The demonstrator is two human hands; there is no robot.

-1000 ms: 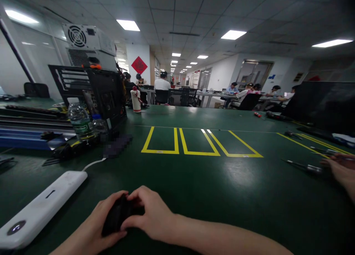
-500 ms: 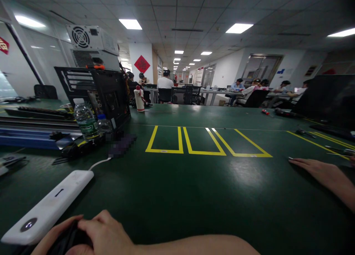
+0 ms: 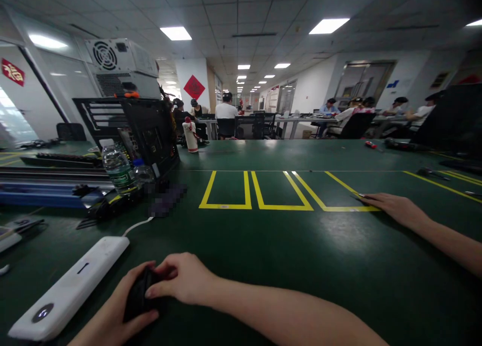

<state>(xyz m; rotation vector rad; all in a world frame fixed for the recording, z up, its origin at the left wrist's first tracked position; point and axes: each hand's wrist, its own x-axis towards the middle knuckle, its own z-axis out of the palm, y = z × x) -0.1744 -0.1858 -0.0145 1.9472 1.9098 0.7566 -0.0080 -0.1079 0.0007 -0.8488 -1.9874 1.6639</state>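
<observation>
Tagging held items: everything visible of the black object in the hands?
The black object looks compact, possibly plastic, with an edge down its right side. The left hand holds it between thumb and fingers; the right hand grasps its upper right. It tilts, right of the white device; hands hide part, and table contact is unclear.

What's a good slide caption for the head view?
Left hand and right hand hold a black object at a green table, near a white device.
</observation>
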